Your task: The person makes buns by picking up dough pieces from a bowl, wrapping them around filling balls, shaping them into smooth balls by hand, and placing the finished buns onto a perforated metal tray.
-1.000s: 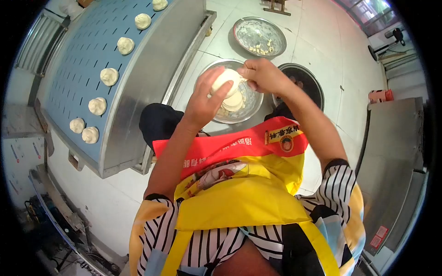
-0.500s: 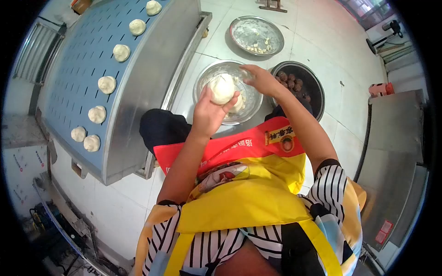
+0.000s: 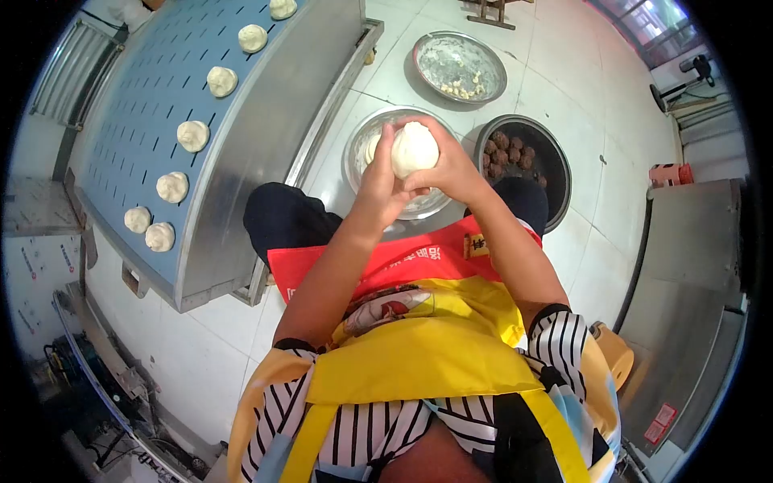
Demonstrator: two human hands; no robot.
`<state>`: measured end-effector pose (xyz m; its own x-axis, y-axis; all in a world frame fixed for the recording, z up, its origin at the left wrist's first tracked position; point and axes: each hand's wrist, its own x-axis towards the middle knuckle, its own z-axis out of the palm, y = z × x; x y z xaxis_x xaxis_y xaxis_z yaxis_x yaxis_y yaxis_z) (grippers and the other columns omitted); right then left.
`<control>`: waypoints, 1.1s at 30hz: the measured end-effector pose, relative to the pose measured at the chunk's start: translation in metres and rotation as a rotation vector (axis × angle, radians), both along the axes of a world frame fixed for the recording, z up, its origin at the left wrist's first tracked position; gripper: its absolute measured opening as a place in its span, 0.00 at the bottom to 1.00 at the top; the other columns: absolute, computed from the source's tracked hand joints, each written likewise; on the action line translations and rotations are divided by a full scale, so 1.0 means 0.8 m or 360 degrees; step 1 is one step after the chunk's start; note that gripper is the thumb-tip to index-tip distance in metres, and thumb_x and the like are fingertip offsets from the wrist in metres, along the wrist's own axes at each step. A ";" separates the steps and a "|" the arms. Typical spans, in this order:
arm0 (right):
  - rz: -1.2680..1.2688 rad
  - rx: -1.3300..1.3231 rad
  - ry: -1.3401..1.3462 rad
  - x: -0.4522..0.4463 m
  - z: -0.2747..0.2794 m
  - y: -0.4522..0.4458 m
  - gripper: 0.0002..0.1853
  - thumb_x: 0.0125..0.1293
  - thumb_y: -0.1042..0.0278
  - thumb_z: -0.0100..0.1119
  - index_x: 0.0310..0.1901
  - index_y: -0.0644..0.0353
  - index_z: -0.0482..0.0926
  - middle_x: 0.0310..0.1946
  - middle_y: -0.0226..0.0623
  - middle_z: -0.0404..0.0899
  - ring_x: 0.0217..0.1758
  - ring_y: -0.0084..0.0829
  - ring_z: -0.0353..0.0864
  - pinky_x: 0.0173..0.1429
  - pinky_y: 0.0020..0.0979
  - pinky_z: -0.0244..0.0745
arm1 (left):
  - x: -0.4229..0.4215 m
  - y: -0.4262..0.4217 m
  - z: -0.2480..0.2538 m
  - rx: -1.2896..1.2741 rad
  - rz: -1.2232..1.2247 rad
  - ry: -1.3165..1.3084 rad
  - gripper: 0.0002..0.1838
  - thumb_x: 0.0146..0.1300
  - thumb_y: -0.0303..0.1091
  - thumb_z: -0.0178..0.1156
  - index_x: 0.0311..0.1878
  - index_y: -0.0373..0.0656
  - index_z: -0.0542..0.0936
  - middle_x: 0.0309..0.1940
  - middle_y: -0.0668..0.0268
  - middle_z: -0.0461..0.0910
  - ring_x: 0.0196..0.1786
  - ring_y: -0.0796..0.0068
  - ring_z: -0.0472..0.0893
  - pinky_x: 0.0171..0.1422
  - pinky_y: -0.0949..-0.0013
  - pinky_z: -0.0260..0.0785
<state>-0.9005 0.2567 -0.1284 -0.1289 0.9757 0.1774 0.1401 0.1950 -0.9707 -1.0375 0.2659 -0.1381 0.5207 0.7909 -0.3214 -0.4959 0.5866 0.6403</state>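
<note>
A round, pale ball of dough [image 3: 415, 150] is held up between both hands above a steel bowl [image 3: 352, 179]. My left hand [image 3: 380, 181] cups it from the left and below. From the right, my right hand [image 3: 451, 167] wraps it, fingers curving over the far side and thumb in front. More pale dough [image 3: 372, 148] shows in the bowl, partly hidden behind my left hand. Close by on the right, a dark pot [image 3: 564, 185] holds several brown, lumpy balls [image 3: 507, 153].
Beyond stands a second steel basin [image 3: 439, 55] with floury residue and small dough scraps. Several dough balls [image 3: 192, 136] line the edge of a blue slotted surface [image 3: 133, 121] on the metal unit at left. A wooden stool [image 3: 489, 14] stands at the far side; a metal cabinet [image 3: 684, 266] is at right.
My right hand has moved left from the bowl's right rim onto the dough ball. The ball has shifted slightly right and is now between both hands. The view has shifted a little.
</note>
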 end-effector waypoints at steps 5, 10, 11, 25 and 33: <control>-0.0224 0.0037 -0.0284 -0.014 0.012 -0.011 0.37 0.37 0.57 0.79 0.51 0.59 0.73 0.40 0.36 0.78 0.44 0.29 0.78 0.50 0.31 0.73 | -0.004 -0.001 0.003 0.0118 0.0045 -0.0200 0.34 0.69 0.65 0.37 0.58 0.43 0.71 0.49 0.63 0.78 0.52 0.68 0.79 0.53 0.63 0.74; -0.0086 0.0141 -0.0043 -0.021 0.031 -0.012 0.36 0.37 0.57 0.79 0.49 0.60 0.74 0.36 0.36 0.79 0.40 0.28 0.79 0.47 0.30 0.74 | -0.007 0.003 0.018 0.0148 0.0101 0.0034 0.36 0.67 0.67 0.37 0.57 0.42 0.71 0.49 0.62 0.78 0.51 0.68 0.79 0.54 0.62 0.73; -0.0049 0.0022 0.0030 -0.018 0.031 -0.011 0.36 0.37 0.58 0.79 0.49 0.60 0.74 0.36 0.36 0.79 0.39 0.28 0.79 0.46 0.30 0.74 | -0.010 0.004 0.024 0.0143 0.0006 0.0110 0.37 0.66 0.68 0.37 0.57 0.43 0.71 0.49 0.63 0.78 0.51 0.69 0.79 0.54 0.62 0.73; -0.0312 -0.0048 -0.0140 -0.043 0.030 -0.017 0.31 0.42 0.62 0.73 0.50 0.61 0.73 0.34 0.33 0.79 0.35 0.25 0.79 0.39 0.27 0.76 | -0.016 -0.008 0.043 -0.0062 -0.0029 0.0091 0.36 0.62 0.73 0.40 0.52 0.50 0.74 0.40 0.68 0.79 0.40 0.71 0.80 0.35 0.64 0.72; -0.0177 -0.0052 -0.0083 -0.045 0.037 -0.016 0.36 0.38 0.53 0.78 0.48 0.63 0.72 0.36 0.40 0.78 0.38 0.30 0.79 0.43 0.32 0.75 | -0.030 -0.004 0.039 -0.0104 -0.0083 -0.0109 0.36 0.62 0.73 0.38 0.51 0.49 0.75 0.38 0.67 0.80 0.37 0.73 0.81 0.32 0.66 0.75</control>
